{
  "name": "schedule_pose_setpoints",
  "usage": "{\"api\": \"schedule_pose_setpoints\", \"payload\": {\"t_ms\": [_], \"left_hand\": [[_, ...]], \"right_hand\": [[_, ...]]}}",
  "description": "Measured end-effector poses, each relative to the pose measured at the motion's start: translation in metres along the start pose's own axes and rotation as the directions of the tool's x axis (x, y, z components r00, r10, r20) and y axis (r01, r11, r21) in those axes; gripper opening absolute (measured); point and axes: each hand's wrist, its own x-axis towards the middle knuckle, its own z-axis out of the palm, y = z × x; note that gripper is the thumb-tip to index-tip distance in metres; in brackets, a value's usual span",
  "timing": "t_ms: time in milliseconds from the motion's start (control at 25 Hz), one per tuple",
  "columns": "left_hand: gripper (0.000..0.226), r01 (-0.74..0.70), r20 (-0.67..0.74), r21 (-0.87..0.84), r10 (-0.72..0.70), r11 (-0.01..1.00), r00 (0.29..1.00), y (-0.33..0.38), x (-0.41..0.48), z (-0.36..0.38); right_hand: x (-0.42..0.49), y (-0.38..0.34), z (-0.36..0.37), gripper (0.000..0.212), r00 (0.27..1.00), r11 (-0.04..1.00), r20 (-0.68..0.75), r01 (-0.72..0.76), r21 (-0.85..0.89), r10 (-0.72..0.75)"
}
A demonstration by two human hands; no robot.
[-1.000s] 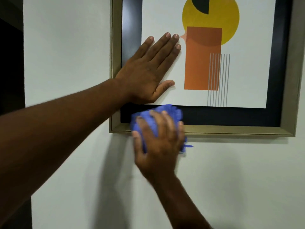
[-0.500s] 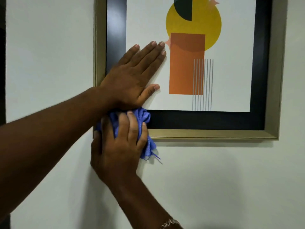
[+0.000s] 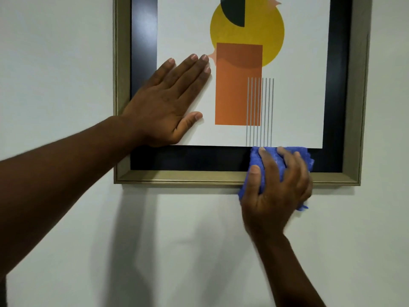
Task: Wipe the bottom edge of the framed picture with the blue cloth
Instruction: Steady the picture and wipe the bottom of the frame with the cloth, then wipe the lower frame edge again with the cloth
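Note:
A framed picture hangs on a white wall, with a gold frame (image 3: 177, 177), a black inner border and an abstract print of a yellow circle and an orange rectangle. My left hand (image 3: 168, 103) lies flat and open against the lower left of the print. My right hand (image 3: 276, 191) grips a bunched blue cloth (image 3: 263, 169) and presses it on the bottom edge of the frame, right of its middle. The cloth covers the black border and the gold rail there, and a bit hangs below the frame.
The white wall (image 3: 55, 63) surrounds the frame on the left, right and below. My left forearm (image 3: 55, 185) crosses the lower left of the view. Shadows of both arms fall on the wall under the frame.
My right hand slid the blue cloth along the bottom edge, first to the left corner, then far to the right. My left hand stayed flat on the print.

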Motion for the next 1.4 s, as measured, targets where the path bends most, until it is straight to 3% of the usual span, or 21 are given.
{"api": "schedule_pose_setpoints", "payload": {"t_ms": [120, 360, 520, 680, 800, 920, 1040, 1160, 1280, 1400], "left_hand": [[0.075, 0.028, 0.022, -0.017, -0.028, 0.999, 0.999, 0.002, 0.002, 0.0], [0.073, 0.093, 0.056, -0.139, -0.085, 0.986, 0.995, 0.005, 0.004, -0.006], [0.072, 0.079, 0.052, -0.1, -0.075, 0.992, 0.996, 0.004, 0.003, -0.005], [0.074, 0.134, 0.082, -0.086, -0.127, 0.987, 0.988, 0.014, 0.003, -0.004], [0.08, 0.28, 0.11, -0.118, -0.267, 0.953, 0.957, 0.045, 0.003, -0.004], [0.084, 0.396, 0.145, -0.254, -0.37, 0.882, 0.918, 0.103, 0.007, -0.009], [0.084, 0.427, 0.214, -0.362, -0.371, 0.829, 0.903, 0.173, 0.008, -0.013], [0.08, 0.474, 0.295, -0.399, -0.38, 0.785, 0.877, 0.227, 0.007, -0.016], [0.06, 0.529, 0.288, -0.502, -0.445, 0.684, 0.848, 0.25, 0.015, -0.027], [0.03, 0.487, 0.181, -0.648, -0.502, 0.586, 0.846, 0.269, 0.016, -0.038]], "right_hand": [[-0.013, -0.043, 0.01, 0.036, 0.994, 0.994, -0.006, -0.108, 0.005, 0.108], [-0.052, -0.152, 0.029, 0.03, 0.979, 0.992, 0.177, 0.088, 0.085, -0.102], [-0.041, -0.1, 0.021, 0.03, 0.921, 0.937, 0.176, 0.346, 0.049, -0.349], [-0.007, -0.006, -0.007, 0.039, 0.907, 0.925, 0.2, 0.38, -0.002, -0.372], [0.017, 0.045, -0.035, 0.042, 0.918, 0.957, 0.276, 0.287, 0.04, -0.286], [0.03, 0.052, -0.056, 0.037, 0.898, 0.974, 0.386, 0.158, 0.162, -0.21], [0.043, 0.05, -0.074, 0.036, 0.886, 0.922, 0.428, -0.005, 0.388, -0.176], [0.053, 0.052, -0.091, 0.056, 0.848, 0.873, 0.518, -0.166, 0.459, -0.111], [0.065, 0.055, -0.103, 0.077, 0.794, 0.848, 0.605, -0.281, 0.449, -0.057], [0.063, 0.071, -0.121, 0.086, 0.797, 0.831, 0.604, -0.333, 0.446, -0.004]]}}
